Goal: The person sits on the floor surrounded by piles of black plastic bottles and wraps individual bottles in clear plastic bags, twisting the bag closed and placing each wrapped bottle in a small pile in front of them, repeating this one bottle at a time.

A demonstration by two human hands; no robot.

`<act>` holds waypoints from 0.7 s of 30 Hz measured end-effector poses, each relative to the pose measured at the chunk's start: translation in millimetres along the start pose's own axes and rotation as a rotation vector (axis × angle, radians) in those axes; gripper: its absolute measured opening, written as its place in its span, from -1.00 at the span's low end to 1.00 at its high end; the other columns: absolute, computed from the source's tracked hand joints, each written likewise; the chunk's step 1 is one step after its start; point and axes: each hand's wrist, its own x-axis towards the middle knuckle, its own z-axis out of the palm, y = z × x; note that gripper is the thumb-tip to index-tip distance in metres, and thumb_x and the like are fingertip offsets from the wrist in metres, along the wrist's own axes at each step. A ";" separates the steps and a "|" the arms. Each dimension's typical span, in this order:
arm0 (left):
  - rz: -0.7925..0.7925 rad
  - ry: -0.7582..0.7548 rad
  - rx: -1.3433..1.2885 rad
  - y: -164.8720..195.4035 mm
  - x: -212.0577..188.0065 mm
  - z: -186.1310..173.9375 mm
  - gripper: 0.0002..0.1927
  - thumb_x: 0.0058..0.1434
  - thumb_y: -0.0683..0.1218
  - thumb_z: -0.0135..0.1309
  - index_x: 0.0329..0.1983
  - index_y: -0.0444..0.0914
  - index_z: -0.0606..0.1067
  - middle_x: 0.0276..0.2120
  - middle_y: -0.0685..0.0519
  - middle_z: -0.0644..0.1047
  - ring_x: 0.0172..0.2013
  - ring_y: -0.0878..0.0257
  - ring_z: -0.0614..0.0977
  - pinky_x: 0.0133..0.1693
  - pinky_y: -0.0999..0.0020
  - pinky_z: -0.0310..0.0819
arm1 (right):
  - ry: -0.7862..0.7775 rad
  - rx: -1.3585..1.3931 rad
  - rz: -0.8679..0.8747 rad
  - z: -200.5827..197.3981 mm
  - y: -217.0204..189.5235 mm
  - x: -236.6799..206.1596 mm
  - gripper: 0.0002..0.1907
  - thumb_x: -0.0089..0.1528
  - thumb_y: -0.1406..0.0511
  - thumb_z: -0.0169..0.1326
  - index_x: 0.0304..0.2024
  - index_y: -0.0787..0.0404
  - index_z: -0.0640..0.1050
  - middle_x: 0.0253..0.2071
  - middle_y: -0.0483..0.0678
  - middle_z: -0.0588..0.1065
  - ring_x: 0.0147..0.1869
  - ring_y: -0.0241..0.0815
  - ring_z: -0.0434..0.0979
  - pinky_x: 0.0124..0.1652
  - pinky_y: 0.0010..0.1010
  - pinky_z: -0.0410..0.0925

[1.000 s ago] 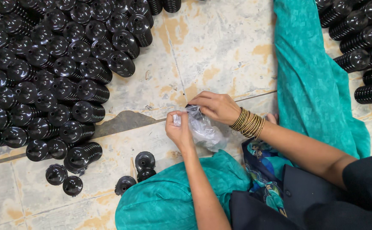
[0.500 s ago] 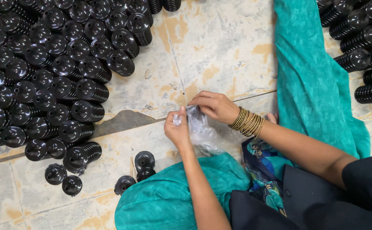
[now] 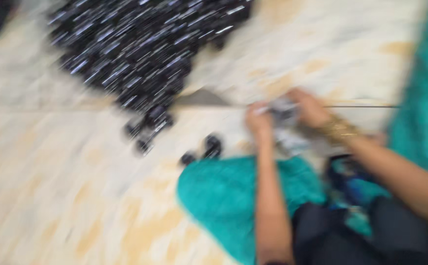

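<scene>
The view is heavily motion-blurred. My left hand and my right hand meet over a crumpled clear plastic bag, both gripping it above my teal-clad knee. Gold bangles ring my right wrist. A large heap of black ribbed round parts lies on the marble floor at the upper left, well away from my hands. A few loose black parts sit just left of my left hand, near my knee.
Pale marble floor tiles spread to the left and below. Teal cloth runs along the right edge. A dark floor joint crosses behind the hands. Another small cluster of black parts lies at the heap's lower edge.
The camera has swung left, shifting everything to the right and blurring the view. My hands remain together on the plastic bag as before.
</scene>
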 end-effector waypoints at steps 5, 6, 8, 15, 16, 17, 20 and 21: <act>-0.019 -0.044 -0.005 28.3 -1.6 -8.7 -0.80 0.33 -0.03 0.26 -0.24 -0.27 0.58 -0.32 -0.13 0.60 -0.22 0.02 0.62 -0.14 0.15 0.50 | -0.092 -0.220 -0.011 3.7 19.3 -3.5 -0.51 0.06 0.35 0.23 0.07 0.24 0.50 0.04 0.14 0.46 0.10 0.17 0.51 0.04 -0.13 0.41; -0.071 -0.040 -0.191 32.4 -4.2 -9.3 -0.80 0.27 -0.05 0.22 -0.19 -0.27 0.55 -0.29 -0.13 0.60 -0.21 0.01 0.62 -0.14 0.15 0.51 | -0.067 -0.228 0.004 3.5 20.2 -3.4 -0.52 0.13 0.34 0.25 0.11 0.23 0.51 0.03 0.13 0.48 0.09 0.15 0.52 0.02 -0.15 0.42; -0.105 -0.063 -0.384 35.1 -5.5 -10.3 -0.74 0.19 -0.07 0.19 -0.11 -0.29 0.51 -0.22 -0.16 0.59 -0.17 -0.04 0.61 -0.13 0.14 0.51 | -0.055 -0.174 0.062 -4.3 22.1 -6.4 -0.57 0.23 0.34 0.25 0.16 0.21 0.52 0.00 0.11 0.52 0.02 0.07 0.57 -0.02 -0.21 0.44; -0.067 -0.243 0.129 -8.2 -8.1 -6.1 -0.34 -0.11 -0.25 0.23 0.16 -0.30 0.46 -0.06 -0.17 0.60 -0.07 -0.03 0.64 0.00 0.18 0.53 | -0.142 0.031 0.156 -6.3 3.7 -7.6 -0.46 0.02 0.46 0.16 0.10 0.25 0.49 -0.09 0.13 0.47 -0.07 0.08 0.54 -0.08 -0.14 0.43; 0.049 -0.186 0.148 -15.1 -12.4 -7.1 -0.44 0.02 -0.31 0.17 0.17 -0.35 0.47 0.02 -0.19 0.58 0.02 -0.02 0.61 0.10 0.20 0.49 | -0.016 -0.095 -0.028 -3.6 0.1 -8.5 -0.52 0.00 0.46 0.17 0.01 0.22 0.51 -0.03 0.14 0.48 0.07 0.19 0.51 0.05 -0.09 0.40; 0.045 -0.203 0.150 -18.5 -11.3 -5.5 -0.52 0.10 -0.30 0.16 0.15 -0.36 0.48 0.01 -0.21 0.59 0.04 -0.04 0.61 0.15 0.21 0.46 | -0.052 -0.019 0.049 -2.0 -4.7 -8.8 -0.51 0.00 0.48 0.12 0.02 0.23 0.50 -0.03 0.15 0.48 0.06 0.20 0.50 0.02 -0.10 0.39; 0.106 -0.181 0.311 -18.8 -20.2 -22.6 -0.60 0.06 -0.24 0.17 0.01 -0.37 0.49 -0.08 -0.31 0.59 0.02 -0.21 0.59 0.07 0.04 0.43 | -0.063 0.041 0.057 -5.5 -16.4 -10.3 -0.60 0.07 0.48 0.10 -0.01 0.20 0.49 -0.11 0.08 0.49 0.00 0.11 0.53 0.00 -0.18 0.42; -0.148 -0.269 0.411 -16.3 -21.0 -30.8 -0.75 0.16 -0.15 0.18 -0.11 -0.31 0.52 -0.20 -0.28 0.63 -0.07 -0.22 0.62 -0.03 0.02 0.47 | -0.074 0.090 0.082 -8.8 -19.4 -10.6 -0.63 0.13 0.49 0.08 0.00 0.19 0.49 -0.14 0.05 0.49 -0.03 0.05 0.55 -0.02 -0.22 0.43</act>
